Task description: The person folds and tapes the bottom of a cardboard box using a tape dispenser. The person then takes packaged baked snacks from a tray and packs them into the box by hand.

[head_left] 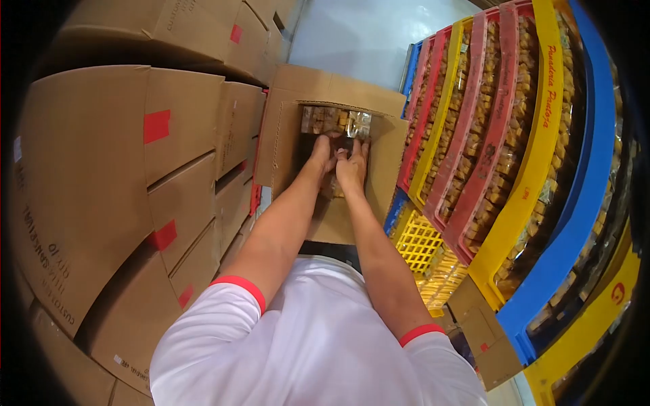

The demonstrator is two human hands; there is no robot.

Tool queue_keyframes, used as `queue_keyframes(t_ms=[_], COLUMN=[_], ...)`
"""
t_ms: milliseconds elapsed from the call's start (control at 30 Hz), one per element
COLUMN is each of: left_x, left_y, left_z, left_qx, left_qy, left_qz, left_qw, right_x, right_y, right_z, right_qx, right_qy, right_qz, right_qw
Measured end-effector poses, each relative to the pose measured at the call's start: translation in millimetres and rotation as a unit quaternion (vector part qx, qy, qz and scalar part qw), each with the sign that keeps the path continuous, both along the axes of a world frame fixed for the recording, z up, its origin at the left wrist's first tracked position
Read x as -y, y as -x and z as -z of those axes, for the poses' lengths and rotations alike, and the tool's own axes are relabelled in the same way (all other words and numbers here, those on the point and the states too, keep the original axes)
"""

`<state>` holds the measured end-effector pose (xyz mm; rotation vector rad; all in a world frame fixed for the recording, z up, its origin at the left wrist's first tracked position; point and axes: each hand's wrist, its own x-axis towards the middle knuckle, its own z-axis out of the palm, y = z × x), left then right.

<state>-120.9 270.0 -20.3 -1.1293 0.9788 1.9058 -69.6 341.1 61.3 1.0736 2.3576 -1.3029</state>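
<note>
An open cardboard box (332,84) stands in front of me with its flaps spread. Inside, along its far side, lie clear-wrapped packs of brown baked pieces (335,121). My left hand (325,153) and my right hand (353,166) both reach down into the box, close together, just on the near side of those packs. Their fingers are bent around something in shadow that I cannot make out. Another wrapped pack (332,187) shows partly below my hands, between the forearms.
Stacked closed cartons (88,176) with red labels fill the left side. To the right rise stacked red, yellow and blue crates (542,135) full of wrapped baked pieces. A yellow lattice crate (418,243) sits low at the right. Pale floor (359,40) shows beyond the box.
</note>
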Motion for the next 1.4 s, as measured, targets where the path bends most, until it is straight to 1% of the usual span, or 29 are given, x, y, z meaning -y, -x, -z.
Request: queue_keyframes(t_ms=[33, 100, 167, 200, 267, 333, 367, 400, 467, 533, 567, 600, 667, 733, 800, 867, 900, 967, 1000, 1033, 1100, 1167, 1200, 1233, 1267, 1300, 1333, 1367, 1400], left_x=[1.5, -3.0, -0.1, 2.0, 3.2, 1.8, -0.3, -4.0, -8.1, -10.8, -12.7, -14.9, -14.3, -10.4, -10.2, -9.5, -9.4, -7.0, -3.9, -2.0, -4.8, -8.4, -8.2, -8.3, -7.5, -5.5, -4.8, -6.3, -5.6], left_y=[0.2, -7.3, -10.1, -14.6, -16.9, -15.4, -12.6, -6.9, -3.6, -7.1, -8.3, -16.0, -18.0, -5.8, -0.4, 0.6, 0.1, -2.4, -2.0, -2.0, -13.0, -12.7, -5.4, 0.5, -3.2, -11.7, -12.4, -14.1, -8.3], left_z=[7.4, 11.4, 20.6, 38.0, 49.1, 45.5, 42.8, 35.1, 28.6, 36.7, 40.7, 64.4, 66.9, 27.3, 8.7, 10.3, 23.1, 39.2, 43.3, 49.8, 100.9, 97.9, 64.3, 44.4, 55.7, 78.5, 80.3, 81.7, 64.1], left_qx=[-0.013, -0.009, -0.009, -0.010, -0.009, 0.005, 0.007, 0.030, 0.056, 0.078, 0.080, 0.060, 0.041, 0.062, 0.055, 0.049, 0.057, 0.065, 0.056, 0.047, 0.058, 0.068, 0.074, 0.080, 0.079, 0.051, 0.021, 0.021, 0.049], left_qy=[-0.048, -0.053, -0.055, -0.078, -0.101, -0.084, -0.084, -0.083, -0.084, -0.005, -0.007, -0.012, -0.016, 0.038, 0.040, 0.041, 0.064, 0.083, 0.082, 0.082, 0.080, 0.078, 0.035, -0.006, -0.007, -0.010, -0.013, -0.013, -0.024], left_qz=[0.007, -0.019, -0.044, -0.034, -0.026, 0.012, 0.011, 0.010, 0.006, -0.012, -0.014, -0.014, -0.013, 0.080, 0.072, 0.063, 0.064, 0.065, 0.063, 0.060, 0.063, 0.069, 0.023, -0.024, -0.023, -0.016, -0.009, -0.005, -0.021], left_qw=[0.999, 0.998, 0.997, 0.996, 0.994, 0.996, 0.996, 0.996, 0.995, 0.997, 0.997, 0.998, 0.999, 0.994, 0.995, 0.996, 0.994, 0.992, 0.993, 0.994, 0.993, 0.992, 0.996, 0.997, 0.997, 0.999, 1.000, 1.000, 0.998], right_x=[-2.9, -3.3, -6.6, -15.8, -18.4, -13.7, -4.1, 1.1, 6.0, 5.2, 4.4, 1.3, -10.9, -18.1, -28.5, -40.2, -36.1, -19.3, -12.7, -5.4, -1.1, -1.7, -0.4, 1.3, 4.7, 9.5, 13.5, 16.9, 20.3], right_y=[-0.2, 6.0, 15.4, 19.5, 25.1, 36.9, 35.6, 36.8, 37.7, 36.1, 37.0, 40.4, 47.0, 55.1, 60.1, 59.6, 55.8, 38.5, 31.6, 23.3, -5.4, -36.1, -48.7, -55.4, -58.5, -60.1, -59.8, -58.7, -56.1], right_z=[-1.8, 3.8, 33.5, 62.4, 71.1, 51.5, 44.2, 40.5, 36.3, 46.4, 51.9, 55.2, 62.0, 56.1, 64.6, 91.1, 84.1, 49.4, 25.7, -0.4, -22.5, -35.2, -47.4, -58.5, -69.3, -81.7, -92.4, -102.7, -111.4], right_qx=[-0.015, -0.029, -0.045, 0.017, 0.083, 0.084, 0.000, 0.002, -0.047, -0.053, -0.061, -0.059, 0.097, 0.118, 0.138, 0.211, 0.212, 0.044, 0.043, 0.029, -0.017, -0.050, -0.037, -0.025, -0.025, -0.033, -0.042, -0.044, -0.081], right_qy=[-0.017, -0.045, -0.070, 0.032, 0.132, 0.078, -0.040, -0.042, -0.116, -0.128, -0.137, -0.138, -0.124, -0.126, -0.127, -0.084, -0.086, -0.204, -0.207, -0.182, -0.149, -0.144, -0.010, 0.125, 0.125, 0.243, 0.353, 0.353, 0.375], right_qz=[-0.022, -0.014, -0.006, 0.047, 0.097, 0.113, 0.057, 0.055, 0.101, 0.106, 0.114, 0.112, 0.024, 0.008, -0.008, -0.071, -0.072, -0.129, -0.130, -0.118, -0.104, -0.101, 0.001, 0.101, 0.102, 0.243, 0.375, 0.378, 0.425], right_qw=[1.000, 0.998, 0.997, 0.998, 0.983, 0.987, 0.998, 0.998, 0.987, 0.985, 0.982, 0.982, 0.987, 0.985, 0.982, 0.971, 0.971, 0.969, 0.969, 0.976, 0.983, 0.983, 0.999, 0.987, 0.987, 0.938, 0.856, 0.855, 0.820])
